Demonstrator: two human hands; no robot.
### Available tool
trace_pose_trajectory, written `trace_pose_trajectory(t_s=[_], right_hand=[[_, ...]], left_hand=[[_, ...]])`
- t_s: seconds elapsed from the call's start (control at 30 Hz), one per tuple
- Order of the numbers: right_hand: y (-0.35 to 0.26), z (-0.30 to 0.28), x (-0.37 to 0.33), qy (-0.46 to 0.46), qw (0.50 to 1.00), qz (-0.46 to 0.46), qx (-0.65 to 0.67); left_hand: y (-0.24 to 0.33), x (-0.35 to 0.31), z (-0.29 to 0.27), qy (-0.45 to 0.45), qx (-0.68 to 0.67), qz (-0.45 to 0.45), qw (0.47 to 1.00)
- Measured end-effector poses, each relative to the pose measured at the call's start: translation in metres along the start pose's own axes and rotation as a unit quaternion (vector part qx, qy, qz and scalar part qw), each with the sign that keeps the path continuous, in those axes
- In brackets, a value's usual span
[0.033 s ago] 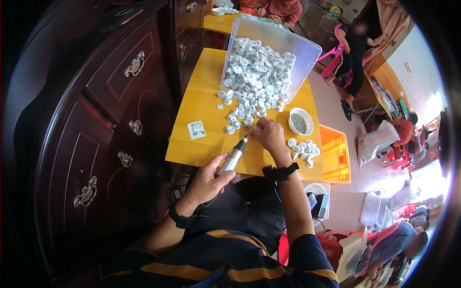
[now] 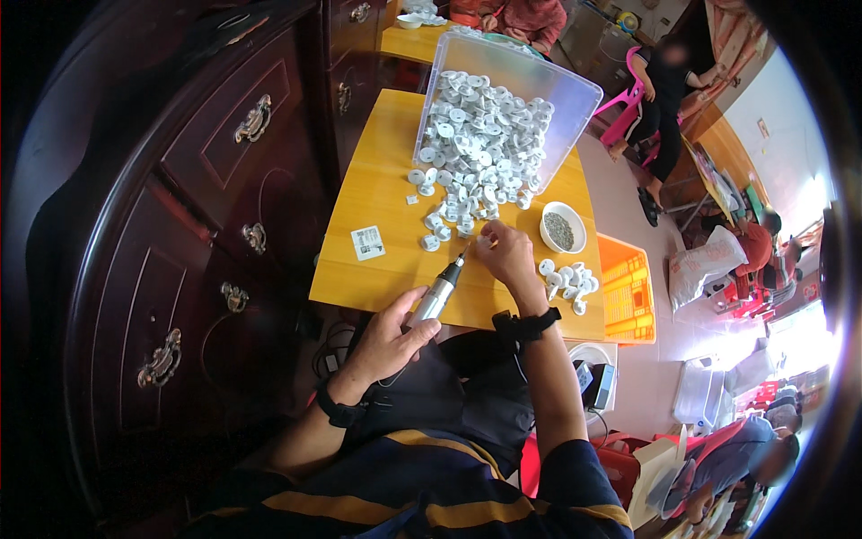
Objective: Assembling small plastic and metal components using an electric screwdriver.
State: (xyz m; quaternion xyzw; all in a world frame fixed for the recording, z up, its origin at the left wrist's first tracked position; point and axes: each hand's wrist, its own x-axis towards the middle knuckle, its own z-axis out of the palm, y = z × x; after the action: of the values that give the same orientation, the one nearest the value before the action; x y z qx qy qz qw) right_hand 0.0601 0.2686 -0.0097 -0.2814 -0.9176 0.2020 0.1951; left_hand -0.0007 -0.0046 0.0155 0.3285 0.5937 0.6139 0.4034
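Note:
My left hand (image 2: 393, 340) is wrapped round a silver and black electric screwdriver (image 2: 437, 296), its tip pointing up and away over the table. Just beyond that tip, my right hand (image 2: 505, 256) has its fingers pinched together; something small and pale shows at the fingertips, too small to name. A heap of white plastic parts (image 2: 485, 135) spills from a clear plastic bin (image 2: 567, 99) lying on its side, and reaches close to my right hand. Right of that hand stands a white bowl (image 2: 547, 235) of small grey metal pieces, probably screws. Below the bowl lies a smaller group of white parts (image 2: 569, 282).
A printed white label (image 2: 367, 242) lies on the left of the yellow wooden table (image 2: 377, 180). Dark wooden drawers (image 2: 224, 162) line the left side. An orange crate (image 2: 628, 287) stands against the table's right edge. Other people sit farther off, one on a pink chair (image 2: 620, 108).

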Motion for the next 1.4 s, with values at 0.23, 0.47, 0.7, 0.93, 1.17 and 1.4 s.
trace_pose_trajectory(t_s=[0.23,0.47,0.7,0.93,1.17,1.4], right_hand=[[0.007,-0.002,-0.029,-0.08,0.883,0.134,0.443],[0.0,0.01,-0.045,-0.077,0.808,0.167,0.559],[-0.018,0.01,-0.048,-0.025,0.818,0.148,0.556],[-0.017,0.016,-0.051,-0.018,0.83,0.156,0.535],[-0.023,0.018,-0.053,0.0,0.851,0.162,0.5],[-0.025,0.017,-0.055,-0.002,0.858,0.172,0.485]], left_hand=[[-0.002,-0.001,0.0,-0.002,0.017,-0.009,1.0],[-0.013,0.001,0.001,-0.009,0.026,-0.007,1.0],[-0.013,0.001,0.001,-0.008,0.033,0.003,0.999],[-0.002,-0.001,-0.002,-0.033,0.055,-0.026,0.998],[-0.004,-0.001,-0.002,-0.028,0.066,-0.027,0.997],[-0.003,-0.001,-0.002,-0.027,0.076,-0.037,0.996]])
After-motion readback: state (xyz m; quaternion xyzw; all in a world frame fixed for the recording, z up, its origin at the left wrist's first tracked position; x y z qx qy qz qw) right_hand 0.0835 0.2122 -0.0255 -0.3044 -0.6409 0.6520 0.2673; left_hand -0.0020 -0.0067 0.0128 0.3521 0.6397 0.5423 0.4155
